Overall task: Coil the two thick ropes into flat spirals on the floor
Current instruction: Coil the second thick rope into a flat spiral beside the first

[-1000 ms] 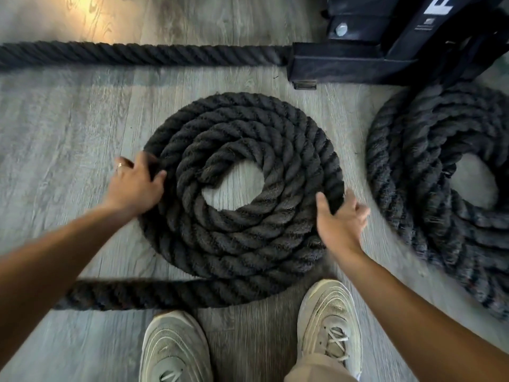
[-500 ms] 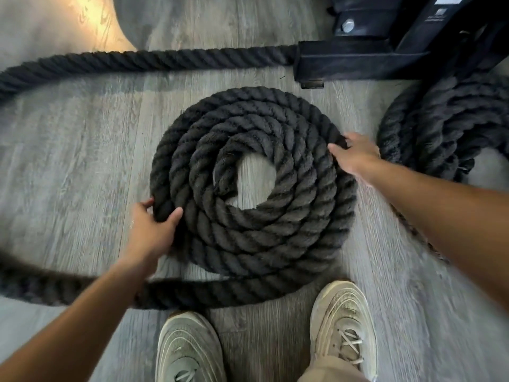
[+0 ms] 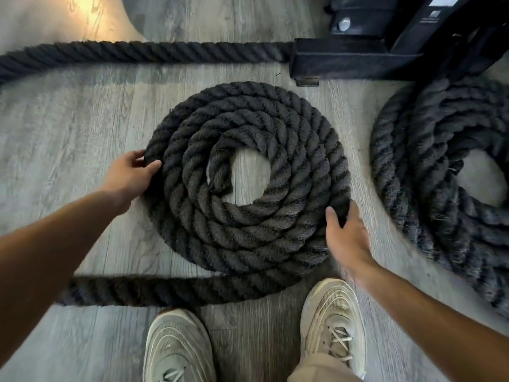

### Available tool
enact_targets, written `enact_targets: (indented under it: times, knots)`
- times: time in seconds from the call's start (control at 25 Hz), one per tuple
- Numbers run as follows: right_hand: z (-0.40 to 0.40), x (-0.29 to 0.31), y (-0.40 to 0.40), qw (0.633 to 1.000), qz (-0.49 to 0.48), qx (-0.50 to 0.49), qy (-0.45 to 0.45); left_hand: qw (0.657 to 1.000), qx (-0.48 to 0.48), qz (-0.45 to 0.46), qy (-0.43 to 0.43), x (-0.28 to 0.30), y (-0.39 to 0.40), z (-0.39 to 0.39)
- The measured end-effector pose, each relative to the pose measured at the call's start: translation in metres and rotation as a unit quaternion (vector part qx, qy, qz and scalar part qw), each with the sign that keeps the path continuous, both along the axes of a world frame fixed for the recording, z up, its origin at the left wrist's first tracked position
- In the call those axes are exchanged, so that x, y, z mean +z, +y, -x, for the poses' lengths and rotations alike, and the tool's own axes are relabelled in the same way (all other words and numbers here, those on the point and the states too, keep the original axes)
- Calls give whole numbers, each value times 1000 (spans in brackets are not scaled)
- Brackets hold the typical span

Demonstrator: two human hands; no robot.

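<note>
Both hands at the rim of a flat rope spiral on the floor.

Head view: the black rope spiral [image 3: 248, 183] lies flat on the grey plank floor [image 3: 68, 119], its tail running left past the sneakers [image 3: 332, 326]. The left hand [image 3: 129, 175] pinches the outer turn; the right hand [image 3: 345, 238] touches the rim with relaxed fingers. A second coiled rope [image 3: 440, 188] lies right, beside a black metal frame [image 3: 358, 59].

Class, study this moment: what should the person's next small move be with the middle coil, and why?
Probably turn the coil a little more to wind in the loose tail. The left hand grips its outer turn, the right hand touches the opposite edge, and the tail trails off left, unwound.
</note>
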State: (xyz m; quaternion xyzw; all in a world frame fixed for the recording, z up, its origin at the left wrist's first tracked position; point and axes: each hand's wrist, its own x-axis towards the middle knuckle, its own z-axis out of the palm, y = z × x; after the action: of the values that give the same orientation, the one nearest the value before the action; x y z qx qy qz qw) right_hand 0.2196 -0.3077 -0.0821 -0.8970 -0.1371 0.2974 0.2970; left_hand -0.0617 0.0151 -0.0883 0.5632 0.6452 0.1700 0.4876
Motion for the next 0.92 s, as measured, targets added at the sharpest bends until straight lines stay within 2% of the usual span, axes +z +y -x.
enact_targets:
  times: [0.08,0.2,0.32,0.44,0.52,0.72,0.8,0.92]
  knots:
    - [-11,0,11,1000,14,13,2,1000,10,-16,10,-3,-7,1]
    - [-45,2,44,999,40,30,-2,996,84,3,-40,-2,-42,10]
    - [-93,11,93,998,9,67,-11,985,156,26,-72,-3,-107,17]
    - [-118,21,125,995,16,91,-44,973,185,102,-97,3,-147,22]
    - [-108,19,123,994,2,93,-55,973,179,122,-80,6,-137,28]
    - [-28,2,43,998,6,-14,-55,986,148,56,-50,15,-38,16]
    - [1,1,15,999,-2,-19,-46,993,105,47,-31,17,-7,6]
    - [3,1,7,999,-9,14,-28,998,66,15,6,10,4,4]
